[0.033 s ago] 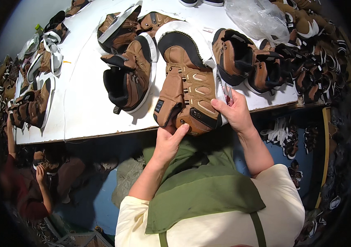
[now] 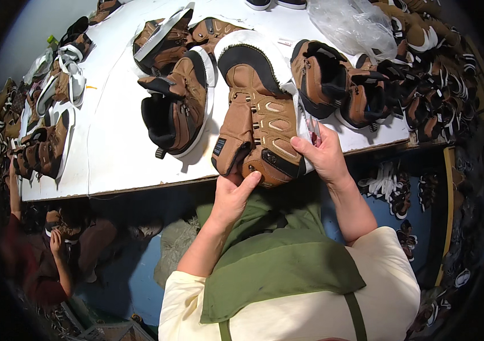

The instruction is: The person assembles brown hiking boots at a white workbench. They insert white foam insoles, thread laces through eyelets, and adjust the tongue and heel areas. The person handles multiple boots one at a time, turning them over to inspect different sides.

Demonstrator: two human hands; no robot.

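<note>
A brown and black shoe (image 2: pixel 270 113) with a white sole edge lies tilted between my hands, its toe pointing away from me. My left hand (image 2: pixel 231 199) grips it at the collar, thumb on top and the other fingers hidden beneath. On the sole side, my right hand (image 2: pixel 326 156) is closed around the heel area, with its thumb on the upper. A slim, partly clear item with a red part (image 2: pixel 314 132) shows by the right fingers; its kind is unclear. Just left stands another brown shoe (image 2: pixel 179 108), and a brown shoe with a black lining (image 2: pixel 321 77) is to the right.
The white tabletop (image 2: pixel 114 136) ends at a front edge near my waist. More brown shoes (image 2: pixel 165 42) lie farther back, near a clear plastic bag (image 2: pixel 355 25). Heaped shoes (image 2: pixel 441 85) crowd the right end. At lower left another person's hand (image 2: pixel 56 241) touches a shoe.
</note>
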